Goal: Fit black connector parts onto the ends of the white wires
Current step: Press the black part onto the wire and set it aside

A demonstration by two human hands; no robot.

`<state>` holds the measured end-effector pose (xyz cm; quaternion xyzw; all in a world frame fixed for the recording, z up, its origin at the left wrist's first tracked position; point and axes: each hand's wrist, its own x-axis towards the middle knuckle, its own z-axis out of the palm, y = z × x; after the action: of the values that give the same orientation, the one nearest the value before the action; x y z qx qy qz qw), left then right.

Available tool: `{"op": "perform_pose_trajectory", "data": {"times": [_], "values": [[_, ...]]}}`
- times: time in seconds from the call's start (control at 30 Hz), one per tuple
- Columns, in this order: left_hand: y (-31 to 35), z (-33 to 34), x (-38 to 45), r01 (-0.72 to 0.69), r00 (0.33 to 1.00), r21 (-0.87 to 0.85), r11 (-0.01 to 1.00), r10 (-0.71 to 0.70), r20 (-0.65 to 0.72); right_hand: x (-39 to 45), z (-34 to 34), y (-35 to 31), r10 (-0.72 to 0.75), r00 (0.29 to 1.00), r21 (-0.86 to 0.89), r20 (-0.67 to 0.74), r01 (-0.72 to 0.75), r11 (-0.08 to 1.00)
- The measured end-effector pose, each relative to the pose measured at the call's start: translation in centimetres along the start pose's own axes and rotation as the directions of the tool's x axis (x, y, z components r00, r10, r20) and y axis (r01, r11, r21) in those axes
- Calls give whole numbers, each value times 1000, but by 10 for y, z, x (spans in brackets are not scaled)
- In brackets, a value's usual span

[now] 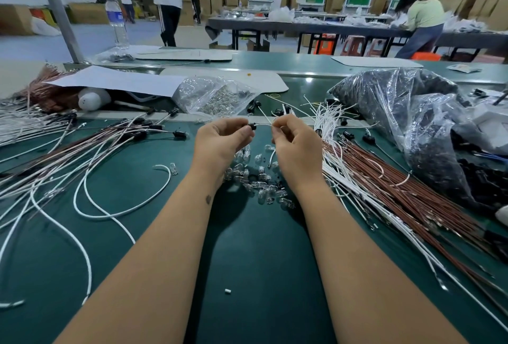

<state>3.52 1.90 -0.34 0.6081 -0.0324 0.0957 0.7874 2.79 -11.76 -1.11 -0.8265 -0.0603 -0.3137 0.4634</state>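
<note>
Landmark: the green table mat (pixel 247 261) is lying under everything, and places below are told from the small pile of clear glass bulbs (pixel 258 178) at its middle.

Connector: a black connector part (pixel 252 126) is sitting just above and beyond the bulb pile, held up off the mat, its long axis lying level from side to side, its open end facing right toward the wire.

Wire: one white wire (pixel 263 124) is running level out of the connector's right end, then bending down behind the right hand and showing again near the bulbs.

Left hand: the left hand (pixel 220 143) is curling its fingers and pinching the connector at the fingertips.

Right hand: the right hand (pixel 297 148) is pinching the white wire just right of the connector, fingers bent in close.

Hidden: the joint between wire tip and connector is too small to make out; the fingertips are covering part of both.

Counts: two hands, one connector held, one wire held; the bulbs are too heaped to count.

Right of the bulbs: a bundle of white and brown wires (pixel 384 192) is fanning out, with a clear bag of black parts (pixel 406 113) beyond it.

Left of the bulbs: loose wires already carrying black connectors (pixel 180 134) are sprawling.
</note>
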Motion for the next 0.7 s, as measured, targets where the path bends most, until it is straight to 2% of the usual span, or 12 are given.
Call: {"op": "perform_pose_trajectory", "data": {"times": [0.23, 0.47, 0.7], "values": [[-1, -1, 0, 14, 1000, -41, 999, -13, 25, -1, -1, -1, 2, 999, -49, 36, -1, 999], [0, -2, -2, -4, 1000, 31, 1000, 3, 7, -4, -3, -4, -115, 990, -316, 83, 136, 939], [0, -3, -3, -7, 1000, 105, 994, 6, 6, -5, -2, -9, -233, 967, -311, 106, 255, 916]]}}
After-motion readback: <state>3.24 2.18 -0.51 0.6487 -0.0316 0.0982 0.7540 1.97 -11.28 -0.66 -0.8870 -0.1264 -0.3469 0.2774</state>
